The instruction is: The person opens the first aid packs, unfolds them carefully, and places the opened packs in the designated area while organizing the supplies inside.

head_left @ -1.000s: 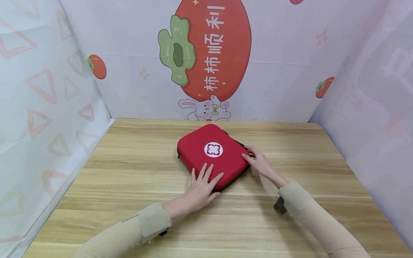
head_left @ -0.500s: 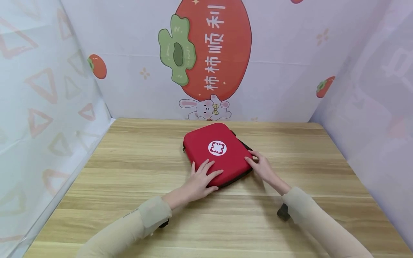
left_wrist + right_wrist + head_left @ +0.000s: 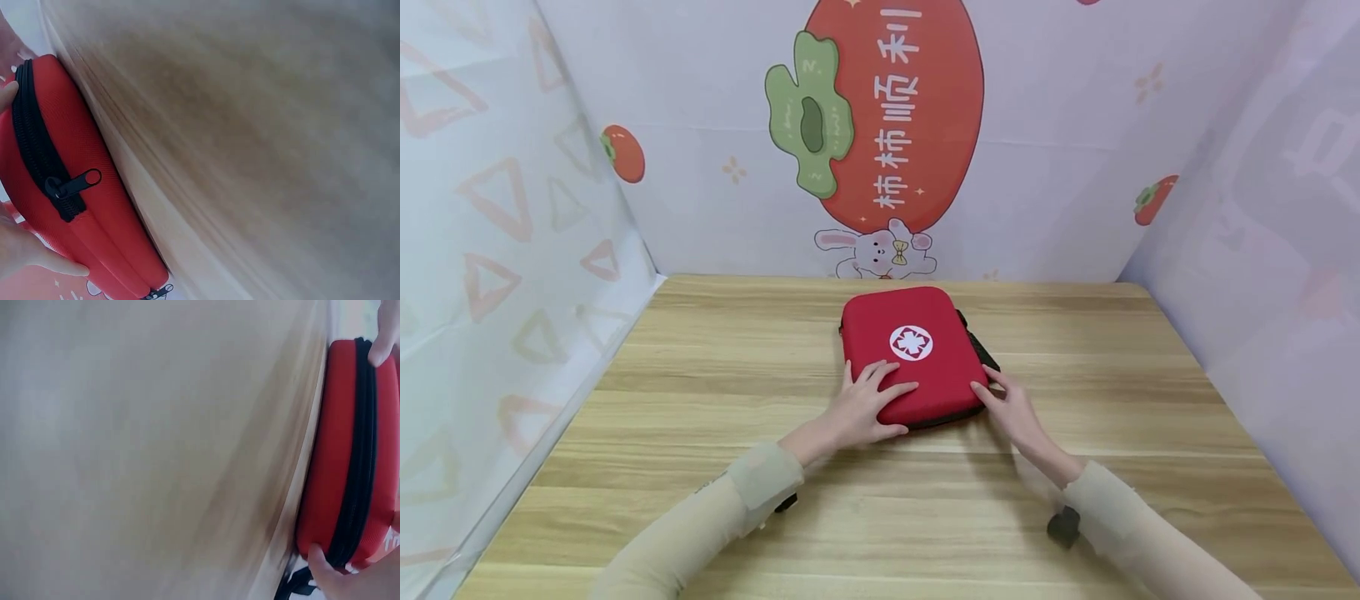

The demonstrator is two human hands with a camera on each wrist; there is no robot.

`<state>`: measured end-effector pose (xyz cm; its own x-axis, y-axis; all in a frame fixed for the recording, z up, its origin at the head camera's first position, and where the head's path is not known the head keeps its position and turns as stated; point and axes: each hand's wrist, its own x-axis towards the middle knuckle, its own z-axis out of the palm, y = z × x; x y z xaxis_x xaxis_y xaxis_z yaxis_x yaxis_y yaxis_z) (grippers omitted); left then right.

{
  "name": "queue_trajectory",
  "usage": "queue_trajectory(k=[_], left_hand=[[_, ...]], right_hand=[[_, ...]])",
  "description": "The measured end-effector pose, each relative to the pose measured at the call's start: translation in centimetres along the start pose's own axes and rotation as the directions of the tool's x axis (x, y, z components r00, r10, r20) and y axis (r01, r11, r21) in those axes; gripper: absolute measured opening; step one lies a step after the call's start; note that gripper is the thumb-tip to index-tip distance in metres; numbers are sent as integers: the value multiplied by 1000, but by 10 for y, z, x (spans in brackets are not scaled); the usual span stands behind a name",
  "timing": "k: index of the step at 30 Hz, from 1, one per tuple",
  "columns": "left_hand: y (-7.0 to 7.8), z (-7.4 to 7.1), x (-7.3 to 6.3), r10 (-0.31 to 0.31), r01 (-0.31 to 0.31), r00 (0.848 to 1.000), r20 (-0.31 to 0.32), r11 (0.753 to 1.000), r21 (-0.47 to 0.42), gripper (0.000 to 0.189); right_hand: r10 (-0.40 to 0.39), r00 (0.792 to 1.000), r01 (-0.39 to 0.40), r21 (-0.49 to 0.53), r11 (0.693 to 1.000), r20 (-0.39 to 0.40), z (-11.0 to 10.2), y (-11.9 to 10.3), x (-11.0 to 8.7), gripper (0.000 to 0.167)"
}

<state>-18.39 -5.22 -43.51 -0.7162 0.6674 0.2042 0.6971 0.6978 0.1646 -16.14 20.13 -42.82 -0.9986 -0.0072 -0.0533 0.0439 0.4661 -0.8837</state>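
Note:
A red zippered first aid case (image 3: 887, 312) with a round white emblem lies flat on the wooden table, nearly square to its edges. My left hand (image 3: 857, 412) rests on its front left corner, fingers spread over the lid and thumb along the front side. At the front right corner my right hand (image 3: 1018, 417) pinches the case between thumb and fingertips. A black zipper (image 3: 34, 134) runs around the side, with a zipper pull (image 3: 81, 182) hanging from it in the left wrist view. Some of the right fingers are hidden.
A black strap (image 3: 981, 350) sticks out from the case's right side. The wooden table (image 3: 737, 342) meets a printed white backdrop (image 3: 715, 200) behind, with white fabric walls at left and right.
The case has turned clockwise as seen from above and shifted slightly right. Both hands have stayed on it, the right hand moving a little right and nearer.

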Motion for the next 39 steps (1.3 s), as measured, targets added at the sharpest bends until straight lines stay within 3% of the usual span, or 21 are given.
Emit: queue_trajectory(k=[9,19,27,32,36,39], left_hand=[[-2,-3,5,7,-8,1000,23,1000,19,64],[-6,-6,3,6,-9,999,-44,998,-58,66],[1,-18,-2,-44,30,993,-110,992,-121,71],[9,-27,-5,-69,47,985,-157,990,-136,73],[16,-31,-5,-55,27,971,-234,992,-121,74],[20,-35,-4,-23,-8,951,-309,995,-101,73]], right_hand=[[120,992,-114,167,979,-28,3,-2,-7,53],[105,992,-84,260,962,-68,0,-17,-11,54],[-82,979,137,307,942,-185,-3,-42,-8,46],[-211,961,256,283,924,-179,-4,-57,-8,43],[-293,941,329,260,908,-167,-4,-68,-7,39],[-339,926,372,262,890,-163,-3,-76,-6,36]])
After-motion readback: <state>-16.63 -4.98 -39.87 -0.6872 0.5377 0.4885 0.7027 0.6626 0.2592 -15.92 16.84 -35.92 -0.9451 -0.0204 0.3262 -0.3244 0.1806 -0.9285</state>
